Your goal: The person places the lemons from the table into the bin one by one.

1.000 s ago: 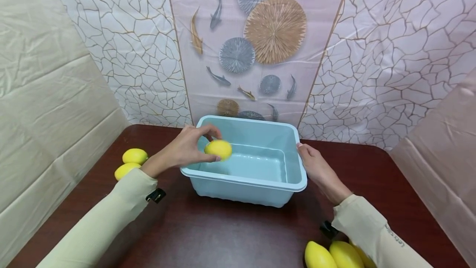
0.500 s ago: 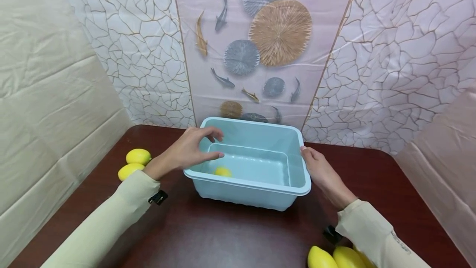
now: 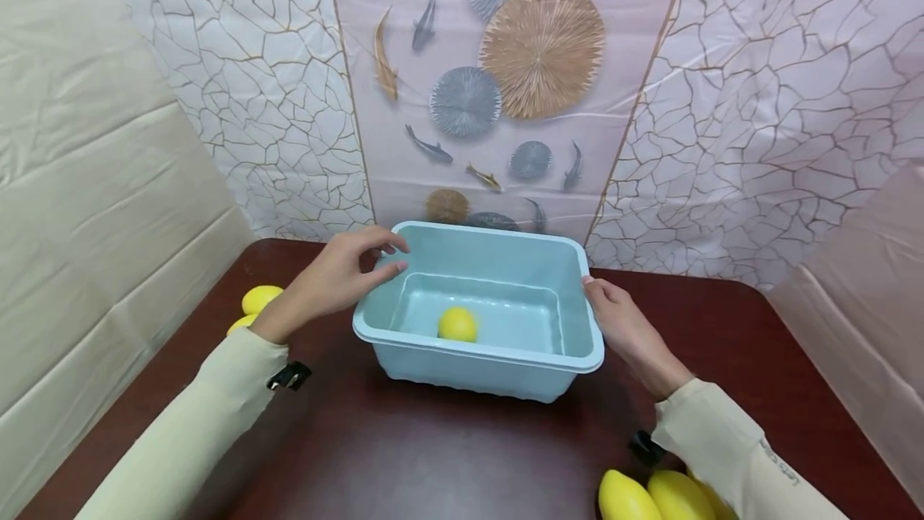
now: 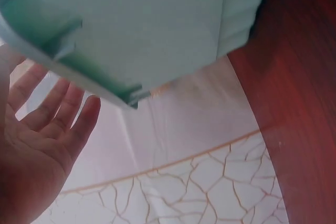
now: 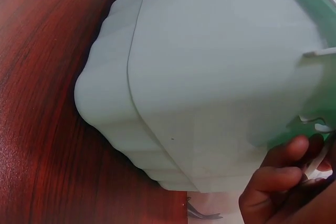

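The left hand (image 3: 335,275) is beside the far left part of the tub (image 3: 472,373), fingers gently bent, thumb apart, holding nothing. The right hand (image 3: 626,329) grips the right rim. A lemon (image 3: 458,325) lies inside by the near wall. Two lemons (image 3: 261,299) sit left on the tabletop (image 3: 404,456), three others (image 3: 628,496) near right.

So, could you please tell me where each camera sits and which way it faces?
Head: worn on the head, facing forward and down at the blue tub; left hand, right hand and sleeves show.
Left wrist: on the left wrist, facing the tub's outside; left hand shows at left.
Right wrist: on the right wrist, facing the tub's outside; right hand shows at lower right.
Shared: both wrist views show the tub, table and backdrop.
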`<act>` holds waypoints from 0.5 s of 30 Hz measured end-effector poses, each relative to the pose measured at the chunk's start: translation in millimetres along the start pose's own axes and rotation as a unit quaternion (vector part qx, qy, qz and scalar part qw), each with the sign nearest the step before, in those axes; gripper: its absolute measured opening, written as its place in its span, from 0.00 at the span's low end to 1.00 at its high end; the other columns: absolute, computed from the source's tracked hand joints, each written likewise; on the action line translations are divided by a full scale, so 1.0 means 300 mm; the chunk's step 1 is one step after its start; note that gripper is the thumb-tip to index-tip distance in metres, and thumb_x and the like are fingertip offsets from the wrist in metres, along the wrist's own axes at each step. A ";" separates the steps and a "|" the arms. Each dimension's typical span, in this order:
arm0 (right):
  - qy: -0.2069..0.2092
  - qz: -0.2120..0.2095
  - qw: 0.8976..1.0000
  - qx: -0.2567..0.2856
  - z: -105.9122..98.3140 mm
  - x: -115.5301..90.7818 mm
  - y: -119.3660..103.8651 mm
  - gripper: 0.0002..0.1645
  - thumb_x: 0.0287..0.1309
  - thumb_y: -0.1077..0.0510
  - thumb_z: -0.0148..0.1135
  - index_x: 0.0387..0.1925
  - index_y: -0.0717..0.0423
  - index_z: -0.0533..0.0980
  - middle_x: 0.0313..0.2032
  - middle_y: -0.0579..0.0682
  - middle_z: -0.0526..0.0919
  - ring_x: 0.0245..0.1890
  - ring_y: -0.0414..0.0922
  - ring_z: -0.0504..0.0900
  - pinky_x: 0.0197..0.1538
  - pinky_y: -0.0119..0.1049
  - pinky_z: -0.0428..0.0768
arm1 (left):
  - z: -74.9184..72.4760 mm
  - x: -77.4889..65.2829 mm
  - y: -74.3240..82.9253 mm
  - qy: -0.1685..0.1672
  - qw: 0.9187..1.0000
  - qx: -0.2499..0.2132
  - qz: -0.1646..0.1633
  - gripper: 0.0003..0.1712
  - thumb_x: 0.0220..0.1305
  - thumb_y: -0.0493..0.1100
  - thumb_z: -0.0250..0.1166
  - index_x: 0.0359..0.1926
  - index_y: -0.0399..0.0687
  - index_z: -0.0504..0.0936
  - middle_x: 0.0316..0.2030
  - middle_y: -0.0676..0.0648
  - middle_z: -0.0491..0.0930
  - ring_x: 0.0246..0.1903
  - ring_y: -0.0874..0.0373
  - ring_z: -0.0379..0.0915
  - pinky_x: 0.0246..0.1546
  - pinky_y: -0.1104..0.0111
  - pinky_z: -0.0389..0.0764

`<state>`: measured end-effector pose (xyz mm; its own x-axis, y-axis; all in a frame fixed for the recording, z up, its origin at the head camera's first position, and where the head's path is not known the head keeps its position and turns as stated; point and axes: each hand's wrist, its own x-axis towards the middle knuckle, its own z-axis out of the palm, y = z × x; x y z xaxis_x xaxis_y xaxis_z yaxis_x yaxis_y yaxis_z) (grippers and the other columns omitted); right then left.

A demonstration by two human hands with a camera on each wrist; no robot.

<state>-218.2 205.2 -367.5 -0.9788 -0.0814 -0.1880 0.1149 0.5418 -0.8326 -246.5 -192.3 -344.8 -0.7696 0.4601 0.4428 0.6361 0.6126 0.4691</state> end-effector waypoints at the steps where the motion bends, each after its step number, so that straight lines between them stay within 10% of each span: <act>1: 0.002 -0.001 1.000 -0.001 0.005 0.003 -0.002 0.45 0.83 0.34 0.31 0.81 0.64 0.56 0.68 0.66 0.74 0.64 0.58 0.78 0.64 0.57 0.77 | -0.009 -0.010 -0.005 0.002 1.000 0.003 -0.005 0.11 0.74 0.44 0.69 0.54 0.50 0.86 0.48 0.49 0.86 0.47 0.51 0.82 0.48 0.56 0.82; 15: 0.003 0.013 1.000 0.011 0.005 0.005 0.001 0.46 0.83 0.32 0.31 0.82 0.62 0.55 0.68 0.65 0.74 0.64 0.57 0.78 0.64 0.56 0.78 | -0.094 -0.076 -0.076 -0.020 0.998 0.017 -0.063 0.21 0.74 0.45 0.68 0.65 0.48 0.81 0.58 0.47 0.85 0.57 0.47 0.82 0.59 0.47 0.80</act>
<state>-219.2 203.9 -368.8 -0.9766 -0.0624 -0.2059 0.1432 0.5258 -0.8385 -241.9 -234.9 -343.9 -0.8449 0.4039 0.3508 0.5332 0.6885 0.4916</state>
